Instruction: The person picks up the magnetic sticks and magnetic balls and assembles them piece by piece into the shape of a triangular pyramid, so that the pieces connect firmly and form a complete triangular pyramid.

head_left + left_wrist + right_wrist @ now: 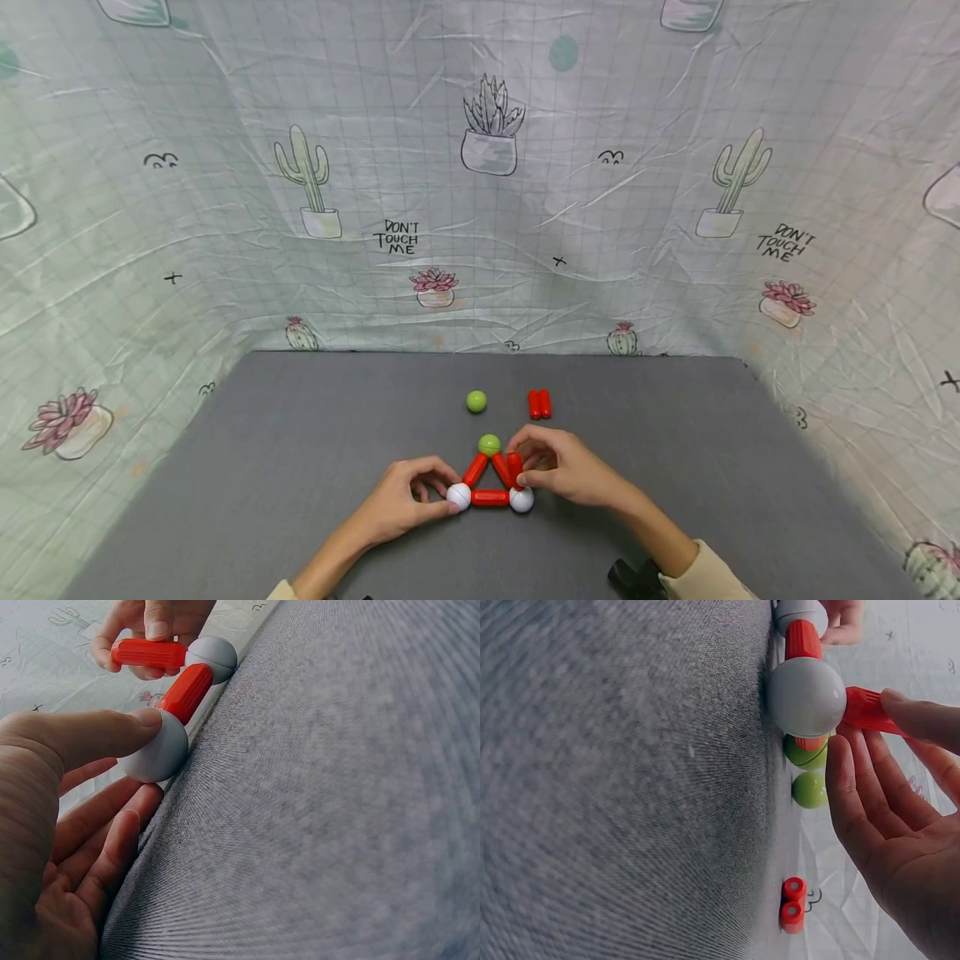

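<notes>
A flat triangle of red magnetic rods and balls lies on the grey table. Its corners are a left white ball [458, 497], a right white ball [521, 500] and a green ball [489, 445]. One red rod [490, 498] joins the two white balls; two more run to the green one. My left hand [401, 497] holds the left white ball between thumb and fingers. With thumb and fingertips, my right hand [573, 468] pinches another red rod [866, 710], which stands up from the right white ball, its end right at the surface.
Beyond the triangle lies a loose green ball [476, 402]. Two red rods [539, 404] lie side by side to its right. A patterned cloth [525, 250] hangs behind and beside the grey table [337, 400]. Near the right sleeve is a black object [636, 577].
</notes>
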`<state>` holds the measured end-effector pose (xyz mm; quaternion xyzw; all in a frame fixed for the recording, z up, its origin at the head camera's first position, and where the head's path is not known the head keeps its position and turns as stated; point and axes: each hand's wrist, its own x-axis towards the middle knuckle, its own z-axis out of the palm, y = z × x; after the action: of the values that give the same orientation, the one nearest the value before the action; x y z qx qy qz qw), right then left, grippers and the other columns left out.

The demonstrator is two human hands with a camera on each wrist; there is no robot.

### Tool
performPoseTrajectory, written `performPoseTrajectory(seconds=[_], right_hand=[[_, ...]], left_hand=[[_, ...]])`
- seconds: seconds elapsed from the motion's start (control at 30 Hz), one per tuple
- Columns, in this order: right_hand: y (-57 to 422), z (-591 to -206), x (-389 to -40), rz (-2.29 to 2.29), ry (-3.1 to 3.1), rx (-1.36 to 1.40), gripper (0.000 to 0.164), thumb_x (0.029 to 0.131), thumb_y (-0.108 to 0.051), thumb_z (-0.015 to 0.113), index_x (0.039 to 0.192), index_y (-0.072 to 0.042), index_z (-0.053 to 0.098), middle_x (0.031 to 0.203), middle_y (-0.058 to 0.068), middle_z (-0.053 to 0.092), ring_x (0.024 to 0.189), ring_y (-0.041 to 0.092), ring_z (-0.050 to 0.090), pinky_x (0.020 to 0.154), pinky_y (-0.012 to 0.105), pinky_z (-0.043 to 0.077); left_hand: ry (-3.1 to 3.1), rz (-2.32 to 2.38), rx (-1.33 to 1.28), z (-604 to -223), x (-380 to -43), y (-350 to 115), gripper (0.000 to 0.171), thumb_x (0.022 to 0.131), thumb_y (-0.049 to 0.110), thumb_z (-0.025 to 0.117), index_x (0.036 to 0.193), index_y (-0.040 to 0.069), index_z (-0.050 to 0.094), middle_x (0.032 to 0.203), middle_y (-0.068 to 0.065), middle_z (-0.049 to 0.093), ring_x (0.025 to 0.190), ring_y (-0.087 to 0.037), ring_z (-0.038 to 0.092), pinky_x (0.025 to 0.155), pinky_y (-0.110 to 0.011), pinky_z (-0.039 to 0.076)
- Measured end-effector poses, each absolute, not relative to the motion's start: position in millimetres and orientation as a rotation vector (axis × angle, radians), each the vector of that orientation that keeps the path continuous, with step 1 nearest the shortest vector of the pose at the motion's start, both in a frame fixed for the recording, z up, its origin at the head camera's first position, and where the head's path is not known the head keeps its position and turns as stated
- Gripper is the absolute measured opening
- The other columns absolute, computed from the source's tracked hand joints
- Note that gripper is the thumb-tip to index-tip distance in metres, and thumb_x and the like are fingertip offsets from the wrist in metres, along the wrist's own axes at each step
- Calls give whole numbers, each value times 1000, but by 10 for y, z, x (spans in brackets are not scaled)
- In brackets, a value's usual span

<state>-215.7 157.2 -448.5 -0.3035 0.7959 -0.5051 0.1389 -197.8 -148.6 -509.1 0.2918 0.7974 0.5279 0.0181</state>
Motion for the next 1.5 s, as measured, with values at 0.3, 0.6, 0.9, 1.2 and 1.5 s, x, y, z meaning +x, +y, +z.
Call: performPoseTrajectory(seconds=[0.3, 0.6, 0.9, 1.2, 1.5], right_hand=[[1564, -4497, -2161, -1471, 2296, -873, 30, 92, -7, 75, 120, -8, 65, 111, 13, 72, 98, 15, 69, 84, 27, 60], [1561, -4502, -2161, -1481, 2296, -847, 30, 93, -6, 75, 121, -7, 65, 111, 14, 72, 98, 14, 69, 84, 25, 58], [1554, -4512, -2153, -1487, 2294, -844, 32, 93, -5, 74, 123, -3, 64, 111, 15, 71, 98, 17, 69, 84, 26, 58], [1574, -4518, -2164, -1486, 2268, -863, 38, 91, -5, 76, 127, -1, 63, 110, 18, 70, 97, 18, 69, 84, 26, 59], [1647, -4495, -2232, -1489, 2207, -864, 43, 87, 8, 71, 129, 3, 63, 113, 21, 71, 100, 29, 71, 83, 28, 61]], left_hand=[[2490, 1621, 897, -5076, -1988, -1484, 24, 84, 25, 87, 104, 21, 75, 95, -1, 76, 81, -17, 70, 58, -24, 55], [2491, 1619, 900, -5080, -1989, -1482, 24, 84, 26, 87, 105, 21, 75, 95, -1, 76, 81, -17, 70, 58, -24, 55], [2475, 1628, 899, -5095, -1984, -1486, 24, 85, 26, 87, 105, 21, 75, 96, -1, 76, 81, -16, 70, 58, -23, 55], [2474, 1639, 913, -5108, -1979, -1487, 23, 85, 25, 86, 105, 20, 75, 95, -2, 77, 81, -17, 70, 58, -23, 54], [2478, 1642, 930, -5097, -1980, -1482, 23, 85, 25, 86, 105, 20, 75, 95, -2, 77, 81, -17, 70, 58, -23, 54]])
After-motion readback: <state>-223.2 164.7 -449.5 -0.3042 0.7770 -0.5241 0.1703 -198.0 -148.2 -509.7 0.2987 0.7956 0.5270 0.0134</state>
